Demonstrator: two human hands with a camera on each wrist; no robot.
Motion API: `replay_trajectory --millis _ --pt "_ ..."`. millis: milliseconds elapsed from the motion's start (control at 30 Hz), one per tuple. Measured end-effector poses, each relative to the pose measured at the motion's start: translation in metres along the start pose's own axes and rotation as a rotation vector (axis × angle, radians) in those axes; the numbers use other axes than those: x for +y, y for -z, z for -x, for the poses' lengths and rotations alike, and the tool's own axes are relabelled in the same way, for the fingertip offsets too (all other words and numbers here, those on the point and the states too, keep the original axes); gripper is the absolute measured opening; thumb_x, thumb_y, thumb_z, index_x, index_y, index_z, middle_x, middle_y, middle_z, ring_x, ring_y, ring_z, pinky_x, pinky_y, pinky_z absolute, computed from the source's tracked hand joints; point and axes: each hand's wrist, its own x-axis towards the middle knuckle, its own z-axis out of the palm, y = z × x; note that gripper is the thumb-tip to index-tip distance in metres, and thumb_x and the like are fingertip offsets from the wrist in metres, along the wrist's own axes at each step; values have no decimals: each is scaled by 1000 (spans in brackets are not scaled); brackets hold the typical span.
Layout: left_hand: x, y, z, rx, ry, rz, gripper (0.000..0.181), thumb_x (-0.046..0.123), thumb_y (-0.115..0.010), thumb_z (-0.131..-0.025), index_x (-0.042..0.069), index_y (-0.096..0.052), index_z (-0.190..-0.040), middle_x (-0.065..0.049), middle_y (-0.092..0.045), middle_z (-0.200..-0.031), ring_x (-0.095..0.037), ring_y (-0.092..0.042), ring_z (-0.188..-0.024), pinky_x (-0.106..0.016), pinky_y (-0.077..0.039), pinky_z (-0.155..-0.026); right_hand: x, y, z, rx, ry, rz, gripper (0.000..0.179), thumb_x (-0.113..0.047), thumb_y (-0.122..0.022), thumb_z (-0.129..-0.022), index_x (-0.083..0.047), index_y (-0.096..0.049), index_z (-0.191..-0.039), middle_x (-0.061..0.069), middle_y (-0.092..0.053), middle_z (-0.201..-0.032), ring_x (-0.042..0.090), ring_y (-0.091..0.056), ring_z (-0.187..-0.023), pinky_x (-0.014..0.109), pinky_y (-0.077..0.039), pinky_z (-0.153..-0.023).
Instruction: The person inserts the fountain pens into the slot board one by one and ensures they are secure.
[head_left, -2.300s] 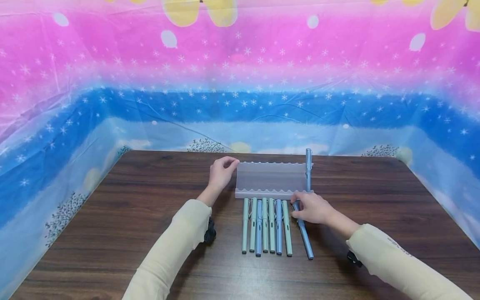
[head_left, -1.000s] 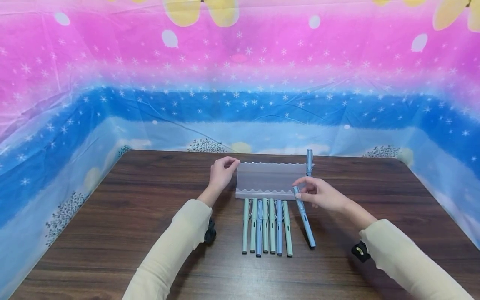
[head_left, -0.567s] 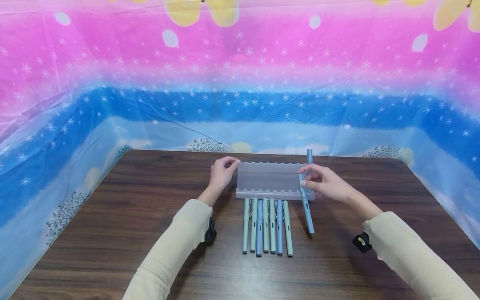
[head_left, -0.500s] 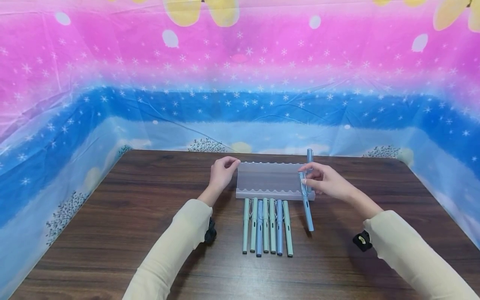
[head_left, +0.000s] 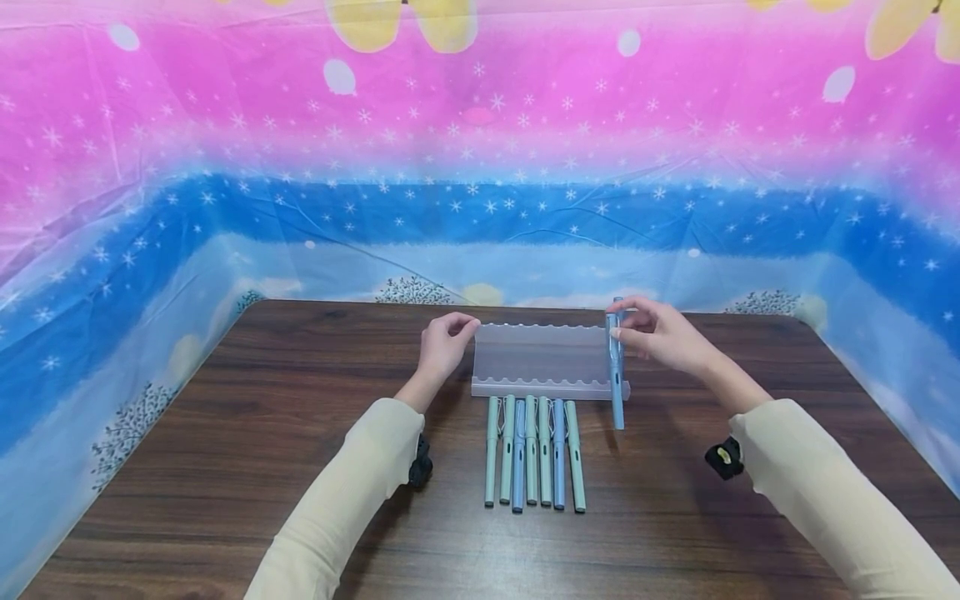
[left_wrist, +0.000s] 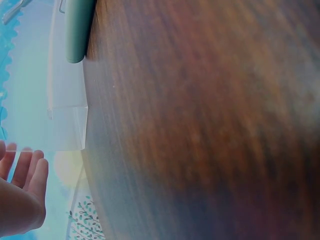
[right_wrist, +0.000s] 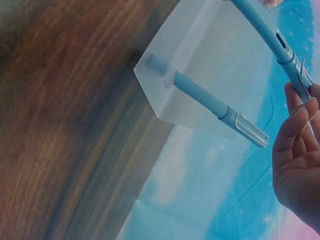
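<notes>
A frosted clear pen rack [head_left: 542, 357] with scalloped edges stands towards the back of the table. My left hand [head_left: 442, 346] pinches its upper left corner between thumb and fingers. With fingertips and thumb, my right hand [head_left: 667, 335] holds a blue pen [head_left: 617, 390] near its clip end, cap up, in front of the rack's right end. Another blue pen [right_wrist: 200, 95] leans in the rack's end slot; in the head view it is mostly hidden behind the held one. The right wrist view shows the two pens apart, the held pen [right_wrist: 262, 27] further along the rack.
Below the rack, several green pens [head_left: 491, 454] and two blue pens [head_left: 518, 458] lie side by side on the dark wooden table [head_left: 337, 542]. A pink and blue printed cloth [head_left: 480, 208] hangs around the table's back and sides.
My right hand has picked the blue pen up from the table, moved it back and up to the rack's right end, and turned it nearly upright. My left hand stays at the corner.
</notes>
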Motion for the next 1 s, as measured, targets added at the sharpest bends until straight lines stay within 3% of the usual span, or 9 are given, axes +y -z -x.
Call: replay_trajectory --millis 133,267,567,1000 --pt "0 0 0 3 -2 1 19 22 -57 -87 7 -66 -95 -4 -63 -92 -18 -55 -87 -33 -42 -79 -14 3 2 23 5 32 29 -5 -53 -88 0 -47 -115 19 -61 -88 27 -52 -61 39 -46 -54" --pt "1 0 1 4 -3 0 20 22 -57 -87 7 -66 -95 -4 -63 -93 -18 -55 -87 -33 -42 -79 -17 6 1 43 2 34 30 -5 -53 -88 1 -46 -116 21 -61 -89 24 -52 -59 35 -45 -52" --pt "1 1 1 -8 -4 4 21 23 -57 -87 7 -66 -97 -5 -63 -94 -19 -55 -88 -34 -41 -80 15 13 -18 105 5 10 33 -15 -56 -87 -8 -47 -118 16 -60 -88 23 -51 -60 32 -45 -51" --pt "2 1 2 -4 1 -1 21 23 -56 -87 7 -65 -97 -5 -63 -95 -19 -55 -90 -34 -41 -81 23 9 -21 281 79 98 32 -21 -59 -86 -14 -51 -116 9 -62 -88 22 -55 -60 37 -47 -52"
